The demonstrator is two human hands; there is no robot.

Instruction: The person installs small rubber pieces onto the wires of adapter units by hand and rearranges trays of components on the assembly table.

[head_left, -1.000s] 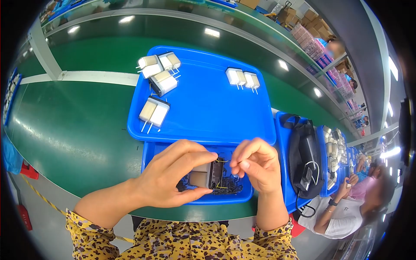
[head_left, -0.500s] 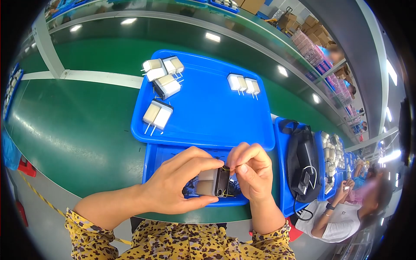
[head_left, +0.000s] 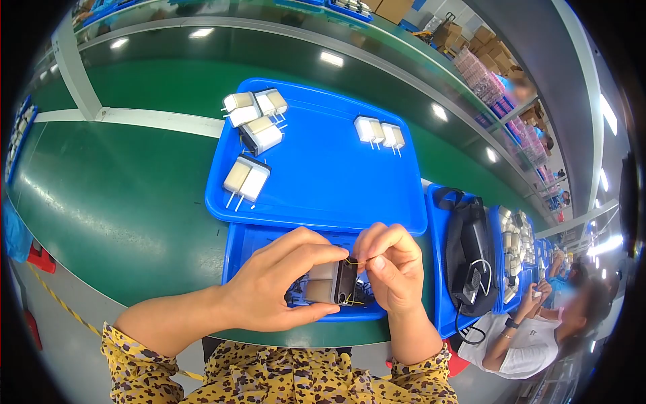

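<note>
My left hand is closed around a white and beige coil-like block with a black end plate, thumb below and fingers above. Thin yellowish wires show at the plate's upper corner. There my right hand is closed in a pinch, thumb against fingertip, on what looks like a thin wire. Both hands are over a lower blue tray that holds small black pieces. Part of the block is hidden by my left fingers.
Beyond my hands, a larger blue tray overlaps the lower one; several similar blocks lie in it. To the right, a black bag sits in another tray, beside trays of blocks. A co-worker sits at the right.
My hands keep nearly the same pose around the block. The view has shifted very slightly. At the right, the co-worker's hands have moved a little.
</note>
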